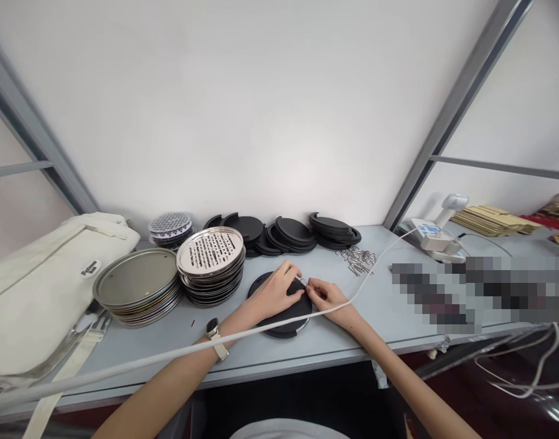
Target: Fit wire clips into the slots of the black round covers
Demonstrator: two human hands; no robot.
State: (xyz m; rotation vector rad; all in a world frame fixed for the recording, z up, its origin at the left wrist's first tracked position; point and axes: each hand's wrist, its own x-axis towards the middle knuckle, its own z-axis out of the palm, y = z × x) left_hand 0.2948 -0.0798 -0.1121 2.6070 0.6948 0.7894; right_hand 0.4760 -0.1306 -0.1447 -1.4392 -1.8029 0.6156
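A black round plate [279, 323] with a raised rim lies on the bench before me, a strip of shiny metal showing along its lower right edge. My left hand [277, 292] rests over it, fingers curled and gripping its upper part; a watch is on that wrist. At the plate's upper right edge, my right hand [328, 300] pinches a small metal wire piece [302, 280] between thumb and forefinger. The left fingertips come close to this piece. Further right lies a loose pile of small metal wire clips [358, 261].
Black round plates [292, 231] lie stacked along the wall. Left of them stand perforated metal discs [210, 251], grey-green round plates [140, 277] and a white bag [41, 286]. A white cable [261, 328] crosses in front of my arms. A white device [437, 235] stands right.
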